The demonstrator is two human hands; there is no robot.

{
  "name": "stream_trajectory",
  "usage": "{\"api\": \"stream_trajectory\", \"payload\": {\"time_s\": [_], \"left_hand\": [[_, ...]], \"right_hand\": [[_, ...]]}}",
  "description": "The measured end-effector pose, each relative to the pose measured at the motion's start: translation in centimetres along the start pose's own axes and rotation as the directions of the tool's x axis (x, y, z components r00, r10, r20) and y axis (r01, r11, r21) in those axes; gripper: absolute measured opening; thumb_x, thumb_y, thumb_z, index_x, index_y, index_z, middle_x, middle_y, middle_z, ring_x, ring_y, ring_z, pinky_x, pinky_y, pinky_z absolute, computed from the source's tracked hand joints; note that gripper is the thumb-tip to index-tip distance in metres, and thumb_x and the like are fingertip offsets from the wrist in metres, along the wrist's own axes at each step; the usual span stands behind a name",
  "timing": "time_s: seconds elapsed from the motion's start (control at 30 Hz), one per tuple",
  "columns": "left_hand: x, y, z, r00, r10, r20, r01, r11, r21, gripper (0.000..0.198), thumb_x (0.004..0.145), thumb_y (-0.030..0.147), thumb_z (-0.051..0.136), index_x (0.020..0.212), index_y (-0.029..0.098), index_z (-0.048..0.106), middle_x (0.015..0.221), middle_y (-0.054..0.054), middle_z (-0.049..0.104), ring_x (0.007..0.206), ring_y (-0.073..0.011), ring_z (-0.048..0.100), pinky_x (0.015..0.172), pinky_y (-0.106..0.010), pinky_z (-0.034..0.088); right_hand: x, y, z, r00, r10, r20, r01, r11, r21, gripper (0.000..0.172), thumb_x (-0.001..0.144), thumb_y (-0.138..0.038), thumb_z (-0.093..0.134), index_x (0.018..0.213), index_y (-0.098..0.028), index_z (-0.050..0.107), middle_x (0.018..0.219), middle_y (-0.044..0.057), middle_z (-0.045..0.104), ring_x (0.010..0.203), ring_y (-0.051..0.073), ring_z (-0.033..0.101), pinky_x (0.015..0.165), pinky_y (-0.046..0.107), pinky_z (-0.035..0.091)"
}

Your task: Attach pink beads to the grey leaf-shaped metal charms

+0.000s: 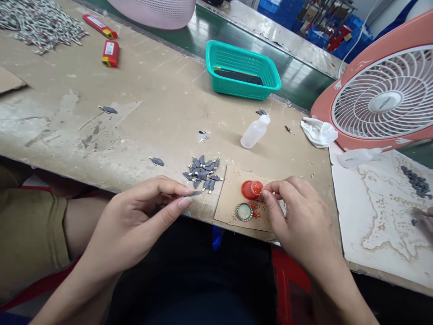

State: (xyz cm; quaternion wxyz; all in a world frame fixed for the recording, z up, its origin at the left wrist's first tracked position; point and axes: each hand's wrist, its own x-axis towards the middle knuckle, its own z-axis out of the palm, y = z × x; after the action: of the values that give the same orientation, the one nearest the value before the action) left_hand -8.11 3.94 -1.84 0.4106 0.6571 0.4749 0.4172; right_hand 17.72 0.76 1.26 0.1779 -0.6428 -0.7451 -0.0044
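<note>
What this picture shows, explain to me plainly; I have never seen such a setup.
No machine here: the camera, worn on a person's head, looks forward and down. The bare left hand pinches a small grey piece. The bare right hand is at a red cup; whether it grips anything is hard to tell. On the table lie a cluster of similar pieces and, on cardboard, a bottle cap. A pale bottle and a green basket stand farther back, with a pink fan to the right.

It's a workshop – worn bench, heaped parts, blue crates behind.
</note>
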Motion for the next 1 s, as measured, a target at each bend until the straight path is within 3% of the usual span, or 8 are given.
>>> {"api": "stream_trajectory", "payload": {"time_s": [0.17, 0.3, 0.37, 0.47, 0.57, 0.63, 0.77, 1.0], "left_hand": [[-0.1, 0.0, 0.1, 0.997, 0.046, -0.061, -0.053, 0.992, -0.118, 0.021, 0.083, 0.002, 0.066, 0.087, 0.023, 0.072, 0.091, 0.002, 0.067, 0.086, -0.0099, 0.063, 0.072, -0.014, 0.052], [-0.6, 0.3, 1.1, 0.981, -0.138, -0.135, 0.094, 0.951, -0.294, 0.017, 0.082, 0.009, 0.073, 0.087, 0.025, 0.077, 0.086, 0.003, 0.072, 0.071, -0.0076, 0.063, 0.062, -0.011, 0.052], [-0.8, 0.7, 2.0, 0.965, -0.247, -0.087, 0.192, 0.893, -0.408, 0.016, 0.08, 0.012, 0.077, 0.087, 0.026, 0.079, 0.08, 0.003, 0.075, 0.063, -0.0063, 0.063, 0.056, -0.01, 0.051], [-0.9, 1.6, 3.4, 0.952, -0.297, 0.068, 0.29, 0.814, -0.504, 0.011, 0.077, 0.016, 0.081, 0.083, 0.025, 0.08, 0.073, 0.002, 0.076, 0.058, -0.0075, 0.066, 0.052, -0.01, 0.052], [-0.8, 2.6, 4.6, 0.921, -0.328, 0.211, 0.39, 0.75, -0.535, 0.008, 0.076, 0.017, 0.081, 0.079, 0.023, 0.079, 0.07, 0.0, 0.077, 0.06, -0.0096, 0.068, 0.052, -0.011, 0.053], [-0.7, 3.3, 5.3, 0.894, -0.349, 0.28, 0.447, 0.719, -0.532, 0.007, 0.074, 0.017, 0.082, 0.076, 0.022, 0.078, 0.069, 0.0, 0.077, 0.061, -0.0098, 0.069, 0.053, -0.011, 0.052], [-0.8, 4.4, 6.2, 0.857, -0.38, 0.349, 0.512, 0.71, -0.484, 0.008, 0.071, 0.018, 0.084, 0.071, 0.02, 0.076, 0.064, 0.001, 0.074, 0.057, -0.0076, 0.063, 0.053, -0.011, 0.048], [-1.6, 4.9, 6.9, 0.865, -0.351, 0.36, 0.471, 0.815, -0.337, 0.01, 0.073, 0.027, 0.083, 0.074, 0.02, 0.076, 0.065, -0.001, 0.071, 0.058, -0.0112, 0.06, 0.055, -0.018, 0.048]], "right_hand": [[0.1, 0.1, -0.2, 1.0, 0.002, -0.015, -0.002, 1.0, 0.022, 0.013, 0.096, -0.024, 0.055, 0.089, -0.017, 0.064, 0.084, 0.004, 0.063, 0.08, 0.018, 0.058, 0.07, 0.033, 0.044], [-0.3, 0.0, -0.7, 0.991, 0.135, -0.026, -0.123, 0.954, 0.275, 0.011, 0.095, -0.026, 0.059, 0.087, -0.021, 0.064, 0.08, -0.001, 0.06, 0.072, 0.013, 0.055, 0.067, 0.028, 0.044], [-0.8, -0.3, -0.9, 0.967, 0.253, 0.026, -0.232, 0.836, 0.497, 0.013, 0.095, -0.03, 0.06, 0.085, -0.023, 0.064, 0.076, -0.003, 0.058, 0.068, 0.011, 0.052, 0.063, 0.025, 0.042], [-2.0, -0.8, -0.6, 0.918, 0.367, 0.147, -0.338, 0.536, 0.774, 0.014, 0.095, -0.035, 0.061, 0.086, -0.026, 0.064, 0.073, -0.005, 0.056, 0.068, 0.009, 0.052, 0.061, 0.021, 0.043], [-3.4, -1.4, -0.3, 0.887, 0.392, 0.244, -0.376, 0.307, 0.874, 0.013, 0.096, -0.036, 0.061, 0.088, -0.026, 0.065, 0.073, -0.005, 0.056, 0.07, 0.009, 0.051, 0.063, 0.02, 0.043], [-4.2, -1.9, -0.3, 0.874, 0.401, 0.274, -0.392, 0.248, 0.886, 0.013, 0.096, -0.035, 0.061, 0.088, -0.026, 0.065, 0.074, -0.004, 0.056, 0.07, 0.009, 0.05, 0.064, 0.019, 0.044], [-5.2, -2.7, -0.8, 0.877, 0.429, 0.216, -0.361, 0.292, 0.886, 0.009, 0.095, -0.03, 0.062, 0.088, -0.025, 0.065, 0.076, -0.003, 0.056, 0.072, 0.009, 0.052, 0.064, 0.02, 0.045], [-5.4, -3.4, -1.6, 0.94, 0.342, 0.006, -0.213, 0.572, 0.792, 0.008, 0.091, -0.02, 0.062, 0.085, -0.025, 0.065, 0.078, -0.002, 0.058, 0.07, 0.012, 0.056, 0.059, 0.022, 0.047]]}}
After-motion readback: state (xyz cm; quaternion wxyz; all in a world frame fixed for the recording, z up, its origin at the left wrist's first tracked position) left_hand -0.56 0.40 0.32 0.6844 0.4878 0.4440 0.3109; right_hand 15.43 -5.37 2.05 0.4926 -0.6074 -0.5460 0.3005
